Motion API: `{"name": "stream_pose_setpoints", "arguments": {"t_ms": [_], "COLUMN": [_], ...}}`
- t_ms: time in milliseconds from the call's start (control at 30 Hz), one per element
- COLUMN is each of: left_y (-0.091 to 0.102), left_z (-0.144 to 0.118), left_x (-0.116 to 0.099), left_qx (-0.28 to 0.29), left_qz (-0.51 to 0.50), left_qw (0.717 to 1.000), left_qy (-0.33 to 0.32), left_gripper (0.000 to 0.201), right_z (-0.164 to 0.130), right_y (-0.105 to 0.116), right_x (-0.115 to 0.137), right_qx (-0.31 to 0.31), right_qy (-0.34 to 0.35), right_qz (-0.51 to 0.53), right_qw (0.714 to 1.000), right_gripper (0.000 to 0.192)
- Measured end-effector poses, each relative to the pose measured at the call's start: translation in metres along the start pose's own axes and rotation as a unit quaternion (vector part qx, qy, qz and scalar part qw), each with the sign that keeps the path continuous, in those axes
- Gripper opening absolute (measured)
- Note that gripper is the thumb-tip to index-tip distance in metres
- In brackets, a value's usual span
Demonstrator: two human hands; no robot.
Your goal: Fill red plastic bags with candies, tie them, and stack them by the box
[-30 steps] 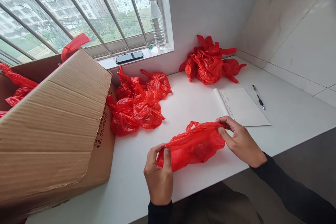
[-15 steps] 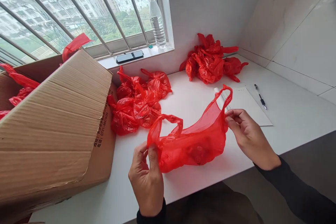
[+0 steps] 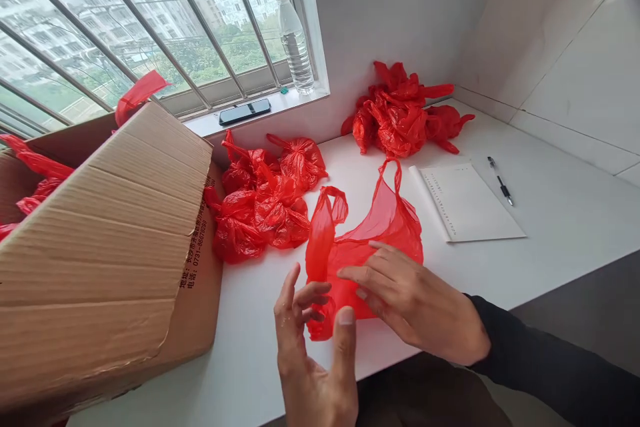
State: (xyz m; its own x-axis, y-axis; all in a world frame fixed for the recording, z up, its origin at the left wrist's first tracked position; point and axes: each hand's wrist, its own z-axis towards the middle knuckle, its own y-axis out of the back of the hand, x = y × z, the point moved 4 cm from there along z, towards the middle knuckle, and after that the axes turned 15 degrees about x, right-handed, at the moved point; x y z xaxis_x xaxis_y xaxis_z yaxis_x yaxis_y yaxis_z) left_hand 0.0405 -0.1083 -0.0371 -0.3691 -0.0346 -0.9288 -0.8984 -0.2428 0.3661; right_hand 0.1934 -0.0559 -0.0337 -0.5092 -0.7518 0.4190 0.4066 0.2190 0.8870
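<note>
A loose red plastic bag (image 3: 376, 227) lies on the white table (image 3: 550, 213) right in front of me, its two handles sticking up. My left hand (image 3: 313, 353) is at the bag's lower left corner, with the bag's edge between thumb and curled fingers. From the right, my right hand (image 3: 415, 300) lies on the bag with fingers spread; its thumb is hidden. Something dark shows faintly inside the bag.
A big cardboard box (image 3: 105, 240) with red bags inside stands at the left. Knotted red bags sit in one pile (image 3: 260, 197) by the box and another (image 3: 400, 110) at the back wall. A notepad (image 3: 470, 203) and pen (image 3: 501, 181) lie right; phone (image 3: 245, 111) and bottle (image 3: 295, 47) on the sill.
Both hands stretched the bag wide by its handles, then let the handles go. The bag has bunched up and my right hand has come left onto it.
</note>
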Motion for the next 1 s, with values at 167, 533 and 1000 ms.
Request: {"name": "stream_pose_setpoints", "arguments": {"t_ms": [167, 533, 1000], "left_y": [-0.015, -0.024, -0.035], "left_z": [0.009, 0.03, 0.037], "left_x": [0.01, 0.018, 0.045], "left_qx": [0.065, 0.115, 0.234], "left_qz": [0.054, 0.03, -0.022], "left_qw": [0.996, 0.992, 0.966], "left_qy": [0.015, 0.036, 0.107], "left_gripper": [0.051, 0.07, 0.043], "right_z": [0.001, 0.006, -0.015], "right_y": [0.003, -0.014, -0.016], "right_x": [-0.006, -0.016, -0.006], "right_qx": [-0.023, 0.111, 0.18], "right_qy": [-0.052, -0.008, -0.011], "right_qz": [0.029, -0.138, -0.122], "right_qw": [0.998, 0.984, 0.976], "right_gripper": [0.028, 0.02, 0.028]}}
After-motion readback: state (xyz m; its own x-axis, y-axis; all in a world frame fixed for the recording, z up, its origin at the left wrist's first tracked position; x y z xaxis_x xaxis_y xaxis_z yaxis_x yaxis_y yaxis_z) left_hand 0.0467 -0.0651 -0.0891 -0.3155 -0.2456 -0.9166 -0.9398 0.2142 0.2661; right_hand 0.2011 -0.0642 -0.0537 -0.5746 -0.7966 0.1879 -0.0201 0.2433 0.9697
